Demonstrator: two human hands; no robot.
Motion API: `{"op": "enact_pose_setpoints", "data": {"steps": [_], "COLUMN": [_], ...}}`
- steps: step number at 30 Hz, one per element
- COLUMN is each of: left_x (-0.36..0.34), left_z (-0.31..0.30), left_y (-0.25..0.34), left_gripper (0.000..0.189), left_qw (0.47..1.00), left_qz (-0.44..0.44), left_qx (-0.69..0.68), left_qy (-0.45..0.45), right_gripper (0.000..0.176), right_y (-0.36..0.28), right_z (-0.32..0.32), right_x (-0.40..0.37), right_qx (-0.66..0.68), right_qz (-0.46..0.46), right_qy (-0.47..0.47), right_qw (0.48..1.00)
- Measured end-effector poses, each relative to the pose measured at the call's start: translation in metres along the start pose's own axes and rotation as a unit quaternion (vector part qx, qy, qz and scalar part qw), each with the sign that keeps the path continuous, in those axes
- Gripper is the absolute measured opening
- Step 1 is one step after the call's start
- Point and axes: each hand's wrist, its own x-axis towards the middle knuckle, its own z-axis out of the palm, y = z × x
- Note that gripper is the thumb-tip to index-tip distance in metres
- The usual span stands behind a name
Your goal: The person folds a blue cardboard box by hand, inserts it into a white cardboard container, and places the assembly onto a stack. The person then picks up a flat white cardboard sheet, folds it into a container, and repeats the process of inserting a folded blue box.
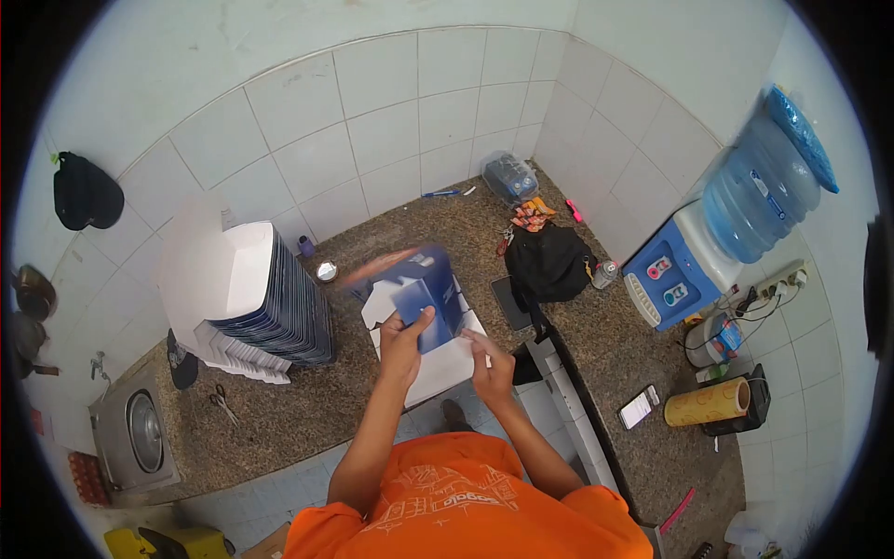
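Observation:
My left hand (400, 348) grips a blue cardboard box (436, 300), its thumb lying on the front panel. The box is partly folded, and a flap on its far side is smeared by motion. My right hand (491, 361) has its fingertips bent together at the box's lower right edge, slightly blurred. Under the box, a white cardboard sheet (438, 373) lies at the counter's front edge. To the left stands a tall stack of nested boxes (279, 298), white inside and dark blue outside.
A black bag (551, 264) and a dark phone-like slab (509, 303) lie right of the box. Scissors (223, 404) and a metal sink (140, 433) are at left. A water dispenser (684, 265), a lit phone (639, 407) and a yellow roll (708, 402) stand or lie at right.

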Motion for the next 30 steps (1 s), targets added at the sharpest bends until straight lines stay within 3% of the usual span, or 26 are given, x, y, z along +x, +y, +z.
{"op": "enact_pose_setpoints", "data": {"steps": [1, 2, 4, 5, 6, 7, 10, 12, 14, 18, 20, 22, 24, 26, 28, 30], "left_x": [0.005, 0.007, 0.009, 0.009, 0.004, -0.002, -0.005, -0.005, -0.008, -0.009, -0.016, -0.022, -0.026, -0.027, -0.023, -0.026], "left_z": [-0.001, -0.002, 0.005, 0.004, 0.009, 0.013, 0.018, 0.021, 0.028, 0.024, 0.025, 0.027, 0.027, 0.028, 0.030, 0.038], "left_y": [-0.006, -0.012, -0.019, -0.027, -0.029, -0.031, -0.043, -0.043, -0.035, -0.019, -0.026, -0.040, -0.042, -0.036, -0.020, -0.003], "left_gripper": [0.020, 0.020, 0.019, 0.016, 0.016, 0.015, 0.019, 0.015, 0.017, 0.021, 0.021, 0.020, 0.020, 0.021, 0.022, 0.023], "left_qw": [1.000, 1.000, 1.000, 0.999, 0.999, 0.999, 0.994, 0.999, 0.999, 0.998, 0.994, 0.993, 0.991, 0.993, 0.999, 0.999], "left_qz": [-0.003, -0.002, -0.008, -0.002, -0.005, -0.007, -0.008, 0.009, 0.012, -0.042, -0.044, -0.046, -0.021, -0.020, 0.014, 0.003], "left_qx": [0.008, 0.010, -0.011, 0.009, 0.009, 0.025, 0.102, 0.011, -0.007, -0.024, -0.084, -0.103, -0.118, -0.103, -0.033, -0.050], "left_qy": [0.003, 0.002, 0.027, 0.036, 0.035, 0.036, 0.033, -0.030, -0.032, -0.047, -0.049, -0.027, -0.067, -0.051, -0.023, -0.006], "right_gripper": [0.035, 0.034, 0.036, 0.041, 0.046, 0.052, 0.049, 0.046, 0.047, 0.045, 0.044, 0.042, 0.038, 0.040, 0.044, 0.050], "right_y": [-0.005, -0.008, -0.017, -0.013, -0.010, -0.007, -0.004, 0.003, 0.005, -0.007, -0.006, -0.005, -0.004, -0.012, -0.019, -0.010], "right_z": [0.008, 0.014, 0.007, -0.003, -0.011, -0.014, -0.005, 0.003, 0.011, 0.008, 0.009, 0.012, 0.019, 0.012, 0.000, -0.002], "right_x": [-0.006, -0.010, 0.005, 0.013, 0.018, 0.022, 0.039, 0.039, 0.037, 0.034, 0.029, 0.033, 0.038, 0.043, 0.049, 0.042], "right_qx": [0.131, 0.256, 0.275, 0.125, -0.033, -0.048, -0.120, -0.089, 0.038, 0.050, -0.026, -0.037, 0.017, 0.043, 0.079, 0.055], "right_qz": [0.193, 0.374, 0.340, 0.158, -0.032, -0.042, -0.037, -0.014, 0.089, 0.027, 0.015, 0.033, 0.085, 0.090, 0.034, 0.016], "right_qy": [0.068, 0.131, 0.190, 0.131, 0.063, -0.016, -0.056, -0.044, -0.004, -0.034, -0.029, -0.019, 0.047, 0.037, -0.041, -0.079], "right_qw": [0.970, 0.882, 0.879, 0.971, 0.997, 0.998, 0.991, 0.995, 0.995, 0.998, 0.999, 0.999, 0.995, 0.994, 0.996, 0.995]}}
